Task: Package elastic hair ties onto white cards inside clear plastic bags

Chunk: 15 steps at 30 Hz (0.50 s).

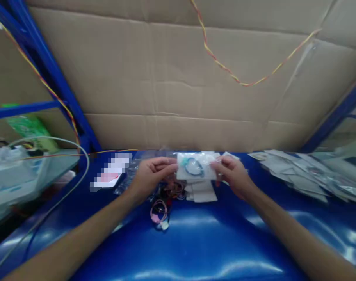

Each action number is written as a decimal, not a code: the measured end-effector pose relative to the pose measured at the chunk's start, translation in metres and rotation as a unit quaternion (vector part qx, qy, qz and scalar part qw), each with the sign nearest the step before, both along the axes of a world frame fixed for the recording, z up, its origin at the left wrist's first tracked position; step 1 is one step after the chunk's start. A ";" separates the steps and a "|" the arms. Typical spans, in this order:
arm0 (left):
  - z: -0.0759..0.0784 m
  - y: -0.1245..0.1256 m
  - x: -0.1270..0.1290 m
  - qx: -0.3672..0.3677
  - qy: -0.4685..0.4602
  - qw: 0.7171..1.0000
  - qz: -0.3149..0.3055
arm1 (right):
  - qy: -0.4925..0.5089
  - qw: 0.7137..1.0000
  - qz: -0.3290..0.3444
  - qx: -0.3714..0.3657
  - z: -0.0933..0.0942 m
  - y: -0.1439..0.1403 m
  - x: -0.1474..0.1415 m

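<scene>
Both hands are raised just above the blue counter (pixel 195 242), holding one small clear bag (pixel 196 166) between them. The left hand (pixel 151 174) pinches the bag's left edge with thumb and fingertips; the right hand (pixel 233 174) pinches its right edge the same way. The bag hangs flat between them, facing the camera, and a blue cable (pixel 194 167) is coiled in a loop inside it.

Directly under the bag, between the two hands, a few white bags (pixel 202 192) lie stacked on the counter. Just below the left hand sits a tangle of coloured wires (pixel 169 191), and nearer the person from that tangle lies a pink cable (pixel 158 210) in a small coil with a white plug at its end. A crumpled clear wrapper (pixel 127 175) lies just left of the left hand, with a blurred-out card (pixel 110 173) beyond it.

Well to the right of the right hand, a fanned row of silvery pouches (pixel 301 173) spreads over the counter. Beyond both hands a cardboard sheet (pixel 178 78) stands as a back wall, and a twisted red-and-yellow wire (pixel 239 80) sags across it. Far left of the left hand, a grey cord (pixel 78 156) arcs over a side shelf with blurred white things.
</scene>
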<state>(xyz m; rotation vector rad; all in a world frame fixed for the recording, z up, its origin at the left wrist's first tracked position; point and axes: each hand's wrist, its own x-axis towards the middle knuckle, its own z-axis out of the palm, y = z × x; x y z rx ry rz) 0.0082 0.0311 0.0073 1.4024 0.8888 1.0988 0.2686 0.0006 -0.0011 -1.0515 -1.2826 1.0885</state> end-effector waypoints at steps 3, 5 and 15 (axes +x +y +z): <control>-0.001 0.005 -0.004 0.003 -0.016 1.000 0.018 | 0.036 0.999 -0.002 -0.021 -0.005 0.005 0.002; -0.001 0.008 -0.006 0.006 -0.032 0.999 0.029 | 0.065 0.997 -0.003 -0.037 -0.007 0.007 0.003; 0.004 -0.002 0.003 0.010 -0.006 1.000 -0.025 | 0.018 0.997 0.042 -0.059 -0.003 0.000 -0.002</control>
